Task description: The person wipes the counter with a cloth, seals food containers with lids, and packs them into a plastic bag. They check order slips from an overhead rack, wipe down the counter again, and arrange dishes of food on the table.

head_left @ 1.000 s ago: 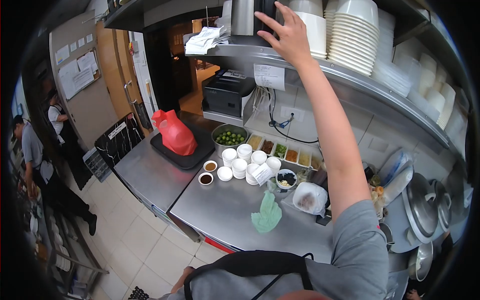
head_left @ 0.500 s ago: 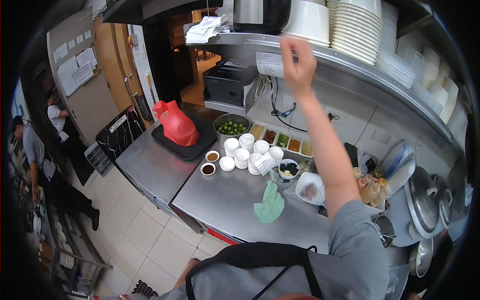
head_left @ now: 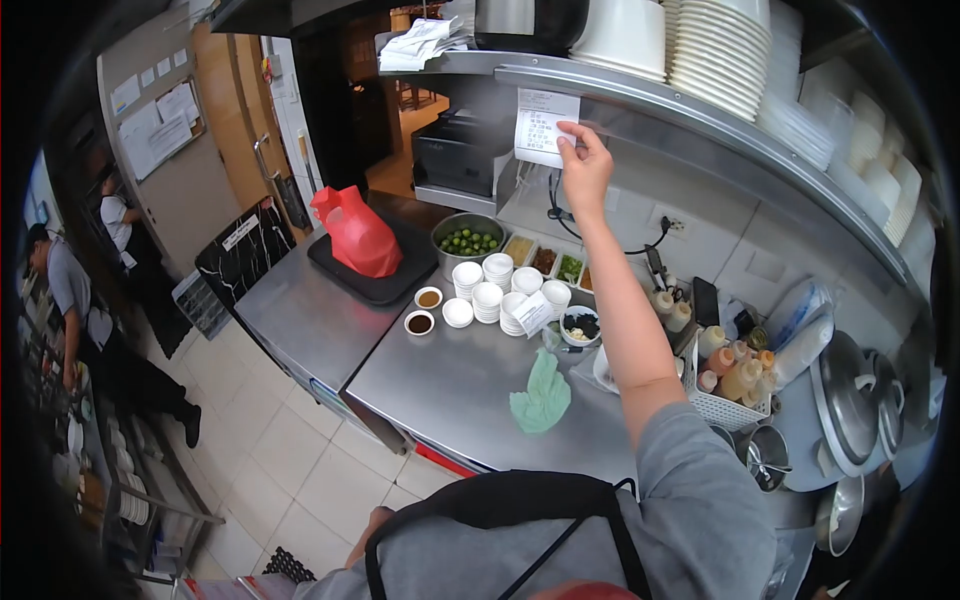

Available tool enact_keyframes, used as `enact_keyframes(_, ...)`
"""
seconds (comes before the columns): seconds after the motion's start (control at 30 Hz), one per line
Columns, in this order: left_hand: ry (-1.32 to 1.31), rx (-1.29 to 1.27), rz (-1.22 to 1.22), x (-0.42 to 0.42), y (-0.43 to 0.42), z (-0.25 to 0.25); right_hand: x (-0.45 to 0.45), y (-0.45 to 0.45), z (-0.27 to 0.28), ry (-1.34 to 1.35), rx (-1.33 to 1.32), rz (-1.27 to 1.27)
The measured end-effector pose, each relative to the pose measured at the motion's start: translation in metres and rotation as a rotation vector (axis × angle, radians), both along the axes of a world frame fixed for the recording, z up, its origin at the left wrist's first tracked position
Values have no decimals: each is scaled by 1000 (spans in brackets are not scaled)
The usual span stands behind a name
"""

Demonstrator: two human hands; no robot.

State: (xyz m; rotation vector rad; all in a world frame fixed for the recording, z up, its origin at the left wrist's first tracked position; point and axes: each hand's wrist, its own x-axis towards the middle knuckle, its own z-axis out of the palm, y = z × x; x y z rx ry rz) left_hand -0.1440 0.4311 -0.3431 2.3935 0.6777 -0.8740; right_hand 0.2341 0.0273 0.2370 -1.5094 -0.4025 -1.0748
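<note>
My right hand (head_left: 586, 165) is raised to the shelf's front edge and pinches the lower right part of a printed paper slip (head_left: 541, 126) hanging there. The slip's upper end is at the metal shelf (head_left: 640, 92). Below, on the steel counter (head_left: 440, 395), stand stacks of small white cups (head_left: 487, 300), two cups of brown sauce (head_left: 420, 322) and a bowl of green limes (head_left: 468, 240). Only the forearm side of my left arm shows at the bottom; its fingers are hidden.
A red bag (head_left: 362, 238) sits on a black tray (head_left: 408, 275). A green plastic bag (head_left: 541, 392) lies on the counter. Squeeze bottles (head_left: 740, 378) stand in a white basket at right. White containers (head_left: 715, 60) fill the shelf. Two people (head_left: 75, 290) work at the far left.
My right hand has come down from the dark container on the shelf to the paper slip, and its fingers have closed on it. The view has shifted slightly.
</note>
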Motion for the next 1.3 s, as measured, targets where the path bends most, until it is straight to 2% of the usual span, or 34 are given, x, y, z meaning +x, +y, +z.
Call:
enact_keyframes(0.17, -9, -14, 32, -4, -2, 3, 1, 5, -2, 1, 47, 65)
enact_keyframes(0.37, -17, -35, 103, -10, -2, 5, -20, -2, 1, -175, 7, -10)
enact_keyframes(0.43, -25, -50, 138, -12, -1, 4, -38, -5, -1, -255, -3, -345)
enact_keyframes(0.53, -49, -86, 206, -19, -2, 6, -63, 25, 11, -218, 42, -328)
enact_keyframes(0.63, -126, -158, 327, -19, -6, 23, -59, 70, 49, -416, -70, -123)
enact_keyframes(0.73, -279, -265, 468, -12, -5, 33, 2, 114, 108, -666, -323, -210)
enact_keyframes(0.8, -466, -388, 570, -5, 0, 32, 54, 138, 155, -569, -374, -270)
enact_keyframes(0.87, -559, -402, 554, 8, -3, 68, 94, 151, 193, -386, -453, -382)
enact_keyframes(0.93, -648, -412, 534, 22, -9, 110, 143, 162, 211, -67, -513, -319)
enact_keyframes(1.0, -718, -384, 492, 34, -14, 141, 148, 160, 213, 77, -766, -172)
enact_keyframes(1.03, -716, -386, 499, 39, -14, 151, 138, 162, 210, 78, -771, -166)
enact_keyframes(1.1, -817, -415, 438, 50, -16, 169, 110, 159, 203, -199, -548, -168)
enact_keyframes(1.13, -818, -421, 441, 57, -18, 180, 92, 157, 201, -202, -554, -167)
enact_keyframes(1.2, -875, -456, 351, 71, -22, 210, 54, 151, 195, -233, -319, 266)
enact_keyframes(1.23, -912, -447, 280, 80, -26, 233, 34, 148, 190, -229, -324, 267)
enact_keyframes(1.3, -1019, -439, 150, 101, -36, 283, -5, 142, 177, -328, -335, 511)
